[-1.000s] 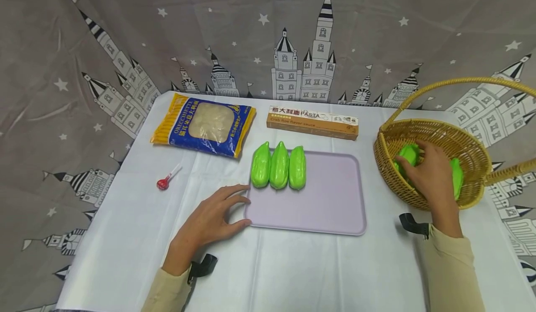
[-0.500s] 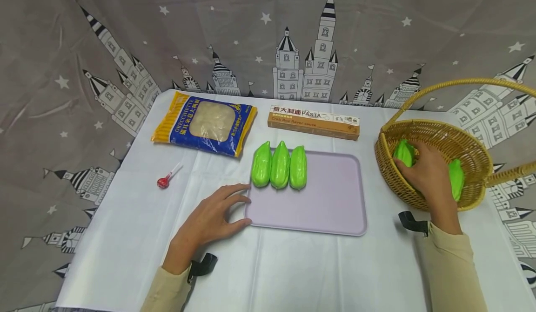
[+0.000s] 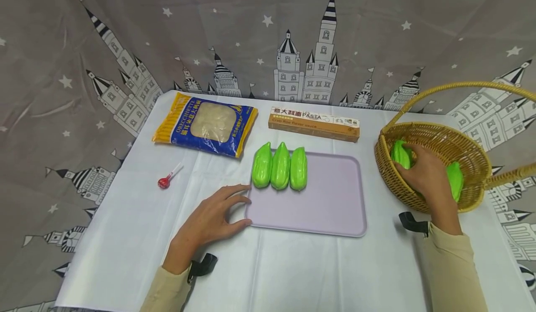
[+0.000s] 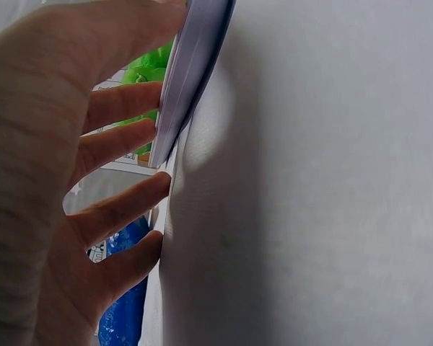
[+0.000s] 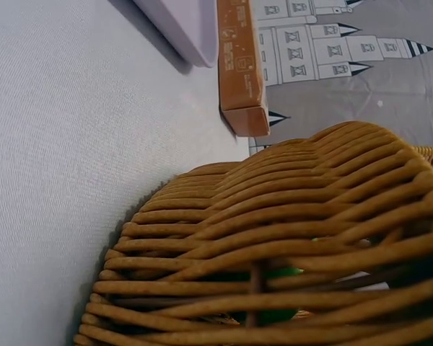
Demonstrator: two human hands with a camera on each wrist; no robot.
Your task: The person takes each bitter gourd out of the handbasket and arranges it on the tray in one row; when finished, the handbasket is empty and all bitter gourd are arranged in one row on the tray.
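My right hand reaches into a wicker basket and holds a green ridged gourd between thumb and fingers. A second green gourd lies in the basket, to the right of that hand. The basket wall hides the hand in the right wrist view. At the left edge of a pale purple tray, the fingertips of my left hand touch the rim, fingers apart and loosely bent. Three green gourds lie side by side at the tray's upper left, tips pointing away.
Behind the tray lie a blue and yellow bag of pasta and a long pasta box. A red lollipop lies on the white cloth at left. The basket's tall handle arches above it.
My right hand has shifted slightly within the basket, and the gourd it holds has turned more upright. The left hand stays at the tray edge.
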